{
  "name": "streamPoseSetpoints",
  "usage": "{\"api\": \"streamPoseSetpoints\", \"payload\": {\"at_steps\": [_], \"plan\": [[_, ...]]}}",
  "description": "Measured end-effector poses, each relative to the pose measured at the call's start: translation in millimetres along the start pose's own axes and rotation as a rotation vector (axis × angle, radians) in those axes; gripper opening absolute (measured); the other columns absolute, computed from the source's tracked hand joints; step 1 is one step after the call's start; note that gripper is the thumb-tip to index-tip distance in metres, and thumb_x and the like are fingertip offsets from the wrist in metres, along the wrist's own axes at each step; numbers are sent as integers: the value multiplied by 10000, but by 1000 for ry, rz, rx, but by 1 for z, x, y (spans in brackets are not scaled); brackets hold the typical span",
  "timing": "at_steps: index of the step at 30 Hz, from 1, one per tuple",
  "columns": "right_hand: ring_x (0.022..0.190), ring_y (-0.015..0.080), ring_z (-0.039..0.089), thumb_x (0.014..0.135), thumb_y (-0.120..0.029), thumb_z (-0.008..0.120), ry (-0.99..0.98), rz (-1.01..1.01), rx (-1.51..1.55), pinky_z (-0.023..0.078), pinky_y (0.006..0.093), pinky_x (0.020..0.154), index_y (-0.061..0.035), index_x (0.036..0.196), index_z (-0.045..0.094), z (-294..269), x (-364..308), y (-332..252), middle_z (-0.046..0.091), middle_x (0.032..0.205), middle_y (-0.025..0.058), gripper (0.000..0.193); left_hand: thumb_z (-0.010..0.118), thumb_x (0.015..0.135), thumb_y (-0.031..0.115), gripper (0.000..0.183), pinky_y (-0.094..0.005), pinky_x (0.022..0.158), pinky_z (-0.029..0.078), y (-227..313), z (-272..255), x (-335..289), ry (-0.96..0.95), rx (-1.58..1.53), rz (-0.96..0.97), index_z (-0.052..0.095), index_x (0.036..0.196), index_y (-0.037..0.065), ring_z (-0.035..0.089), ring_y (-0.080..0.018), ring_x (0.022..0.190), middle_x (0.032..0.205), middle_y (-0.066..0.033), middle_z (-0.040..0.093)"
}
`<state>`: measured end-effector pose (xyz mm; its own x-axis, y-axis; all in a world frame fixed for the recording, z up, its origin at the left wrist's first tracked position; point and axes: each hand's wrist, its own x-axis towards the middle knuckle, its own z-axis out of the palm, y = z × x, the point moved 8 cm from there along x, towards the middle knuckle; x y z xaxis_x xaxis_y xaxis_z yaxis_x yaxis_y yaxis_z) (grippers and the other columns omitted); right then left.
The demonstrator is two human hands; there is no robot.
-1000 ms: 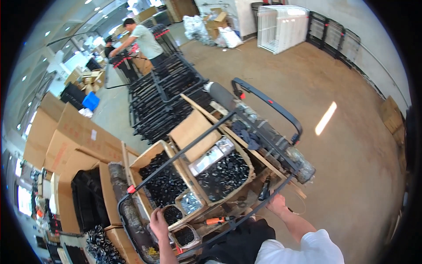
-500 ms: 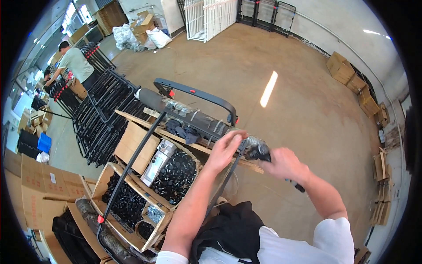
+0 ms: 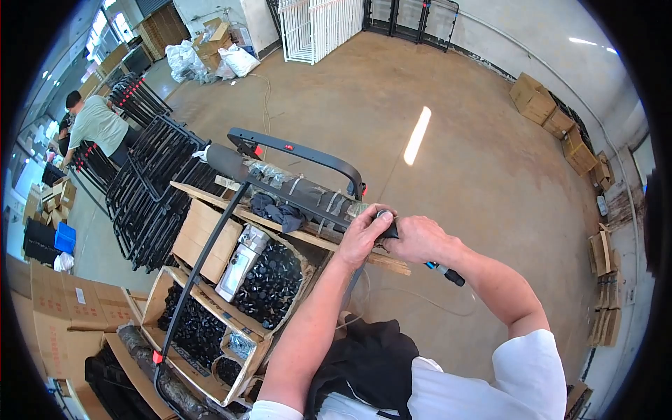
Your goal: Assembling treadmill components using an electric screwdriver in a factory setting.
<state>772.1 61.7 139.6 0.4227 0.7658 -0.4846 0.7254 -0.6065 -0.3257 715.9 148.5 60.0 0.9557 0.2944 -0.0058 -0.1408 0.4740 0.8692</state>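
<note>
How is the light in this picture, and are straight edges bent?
Head view: daylight, even; a bright glare streak lies on the concrete floor. Fisheye bends the white wire racks near the rim. Both hands, left hand and right hand, look sharp.

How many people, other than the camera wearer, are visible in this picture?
1. One co-worker in a light shirt bends over at the far left, beside the stacked black metal frames. Others may be hidden behind the stacks or outside the view.
</note>
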Motion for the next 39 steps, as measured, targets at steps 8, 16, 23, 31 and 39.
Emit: {"api": "streamPoseSetpoints", "payload": {"at_steps": [8, 16, 23, 31, 39], "plan": [[944, 392, 742, 951, -437, 641, -41, 52, -6, 583, 506, 846, 42, 1035, 744, 12, 12, 10, 758, 975, 236, 497, 638, 1078, 277, 281, -275, 920, 490, -4, -5, -2, 21, 14, 46, 666, 1222, 37, 582, -93, 1016, 1090, -16, 655], [819, 346, 727, 792, -295, 695, -85, 55, 46, 575, 466, 753, 41, 869, 730, 24, 27, 15, 728, 835, 202, 347, 609, 1087, 264, 267, -301, 981, 466, -9, -7, -3, -7, 21, 28, 664, 1230, 46, 585, -103, 1051, 1115, -6, 657], [723, 280, 667, 699, -212, 734, -106, 179, 208, 516, 426, 654, 33, 832, 695, 17, 19, 19, 668, 743, 143, 282, 630, 1080, 289, 284, -304, 974, 470, -2, 3, -1, -34, -16, 40, 671, 1231, 52, 591, -103, 1052, 1118, -5, 666], [765, 288, 716, 766, -275, 727, 35, 124, 135, 556, 417, 722, 69, 886, 719, -20, 5, -48, 723, 798, 167, 365, 667, 1057, 260, 270, -280, 901, 513, 45, -16, -10, 50, -131, 143, 698, 1184, 24, 625, -96, 994, 1065, -17, 700], [845, 316, 784, 831, -390, 652, 78, -166, 8, 602, 443, 824, -1, 978, 782, -45, 155, -207, 776, 793, 165, 436, 662, 1032, 262, 241, -284, 808, 513, 169, -204, -8, 412, 63, 296, 732, 1044, 32, 617, -101, 894, 984, -14, 705]]}}
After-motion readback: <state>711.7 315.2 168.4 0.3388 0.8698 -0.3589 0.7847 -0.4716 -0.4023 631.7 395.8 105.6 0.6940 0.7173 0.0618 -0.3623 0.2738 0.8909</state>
